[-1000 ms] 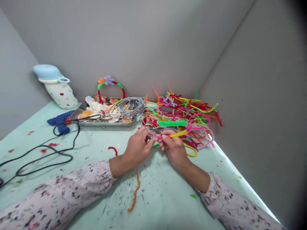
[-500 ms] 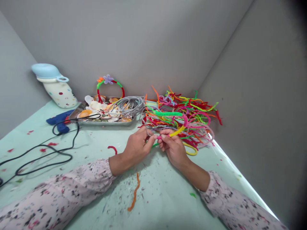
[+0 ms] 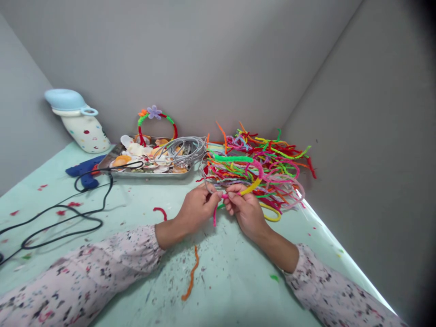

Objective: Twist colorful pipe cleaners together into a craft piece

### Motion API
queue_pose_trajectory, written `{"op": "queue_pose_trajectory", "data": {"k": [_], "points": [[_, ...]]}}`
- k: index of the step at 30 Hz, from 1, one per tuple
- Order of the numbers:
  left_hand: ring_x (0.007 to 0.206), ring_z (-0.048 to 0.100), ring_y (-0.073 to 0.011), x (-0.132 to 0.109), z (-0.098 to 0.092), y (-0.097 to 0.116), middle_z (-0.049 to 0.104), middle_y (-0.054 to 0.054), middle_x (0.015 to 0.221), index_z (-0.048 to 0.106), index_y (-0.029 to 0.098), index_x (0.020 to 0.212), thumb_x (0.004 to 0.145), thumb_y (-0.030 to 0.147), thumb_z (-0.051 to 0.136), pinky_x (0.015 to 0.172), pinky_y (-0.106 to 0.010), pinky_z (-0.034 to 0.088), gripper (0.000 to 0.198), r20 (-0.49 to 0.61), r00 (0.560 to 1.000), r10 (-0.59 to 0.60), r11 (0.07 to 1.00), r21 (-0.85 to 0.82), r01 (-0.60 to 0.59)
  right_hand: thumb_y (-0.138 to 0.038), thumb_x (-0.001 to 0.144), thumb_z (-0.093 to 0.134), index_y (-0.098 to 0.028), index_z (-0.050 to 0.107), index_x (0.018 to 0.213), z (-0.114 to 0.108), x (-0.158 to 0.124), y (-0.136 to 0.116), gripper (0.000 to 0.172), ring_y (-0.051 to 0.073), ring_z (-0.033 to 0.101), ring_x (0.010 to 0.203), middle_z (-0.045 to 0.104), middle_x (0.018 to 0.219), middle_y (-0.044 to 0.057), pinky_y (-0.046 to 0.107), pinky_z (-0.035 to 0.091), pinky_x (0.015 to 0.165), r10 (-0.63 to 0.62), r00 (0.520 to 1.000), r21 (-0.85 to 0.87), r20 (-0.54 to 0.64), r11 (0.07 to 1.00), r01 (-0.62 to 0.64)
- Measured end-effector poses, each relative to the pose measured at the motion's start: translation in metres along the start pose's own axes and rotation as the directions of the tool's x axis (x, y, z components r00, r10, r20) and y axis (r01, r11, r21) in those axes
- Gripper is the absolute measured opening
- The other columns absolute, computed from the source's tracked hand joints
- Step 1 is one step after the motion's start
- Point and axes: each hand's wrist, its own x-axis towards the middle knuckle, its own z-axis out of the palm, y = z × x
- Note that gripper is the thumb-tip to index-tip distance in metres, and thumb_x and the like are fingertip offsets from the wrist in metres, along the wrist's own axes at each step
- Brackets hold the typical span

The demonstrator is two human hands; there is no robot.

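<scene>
My left hand (image 3: 195, 209) and my right hand (image 3: 245, 210) meet fingertip to fingertip over the pale green table (image 3: 136, 236). Both pinch a thin hoop wrapped in green, pink and yellow pipe cleaner (image 3: 245, 170), which arches up over the pile of coloured pipe cleaners (image 3: 269, 159) behind. A loose pink pipe cleaner end (image 3: 214, 215) hangs down between my hands. The fingers of both hands are closed on the hoop.
A metal tray (image 3: 116, 159) holds shells and grey wire hoops (image 3: 184, 150), with a decorated headband (image 3: 156, 119) behind it. A blue glue gun (image 3: 83, 172) with a black cord (image 3: 61, 218), a spotted jug (image 3: 81, 122), and stray red (image 3: 160, 211) and orange (image 3: 191, 274) pipe cleaners lie around.
The wrapped hoop has turned upward, its green stretch rising. A pink pipe cleaner end now dangles below my fingertips. My hands stayed in place.
</scene>
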Motion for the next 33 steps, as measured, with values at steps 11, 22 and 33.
{"op": "queue_pose_trajectory", "data": {"k": [11,22,33], "points": [[0.053,0.036,-0.0102,0.0025,0.0024,-0.0007,0.038,0.005,0.054,0.043,0.018,0.062,0.086,0.035,0.049,0.052,-0.023,0.029,0.03,0.052,0.992,-0.119,0.961,-0.245,0.128,-0.032,0.076,0.067,-0.019,0.058,0.089,0.0,0.0004,0.0003,0.02,0.009,0.054,0.051,0.063,0.063,-0.002,0.017,0.04,0.045,0.012,1.0,-0.047,-0.006,0.999,-0.012],[0.056,0.041,-0.0112,0.0051,0.0059,-0.0077,0.046,0.003,0.057,0.048,0.018,0.065,0.084,0.037,0.051,0.055,-0.024,0.035,0.027,0.099,0.982,-0.159,0.942,-0.284,0.181,-0.033,0.075,0.067,-0.019,0.058,0.088,0.0013,-0.0005,-0.0012,0.021,0.009,0.052,0.05,0.062,0.062,-0.003,0.018,0.038,0.044,0.015,1.0,-0.06,-0.016,0.998,-0.016],[0.065,0.055,-0.0161,0.0072,0.0075,-0.0074,0.059,-0.002,0.063,0.056,0.015,0.067,0.081,0.033,0.055,0.067,-0.03,0.046,0.023,0.159,0.97,-0.186,0.857,-0.456,0.239,-0.033,0.076,0.066,-0.019,0.057,0.089,0.0025,-0.0019,-0.0037,0.021,0.01,0.052,0.051,0.062,0.063,-0.002,0.021,0.039,0.046,-0.013,1.0,-0.128,-0.01,0.992,0.012]]}}
